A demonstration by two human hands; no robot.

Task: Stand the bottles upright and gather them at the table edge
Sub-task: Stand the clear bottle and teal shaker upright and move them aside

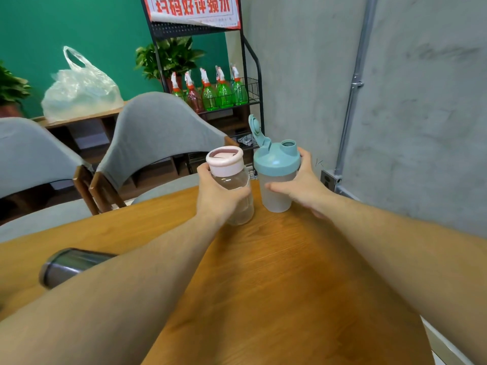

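Observation:
A clear bottle with a pink lid (228, 167) stands upright near the far edge of the wooden table (276, 272); my left hand (218, 198) is wrapped around its body. Right beside it stands a frosted shaker bottle with a teal lid (276, 167), its flip cap open, and my right hand (303, 185) grips its side. The two bottles are close together, almost touching. A dark metal bottle (68, 266) lies on its side at the table's left, partly hidden behind my left forearm.
Two grey-backed chairs (155, 133) stand past the far table edge. Behind them is a black rack (250, 75) with green spray bottles, a plastic bag (79, 90) on a low shelf, and a grey concrete wall (421, 101) close on the right.

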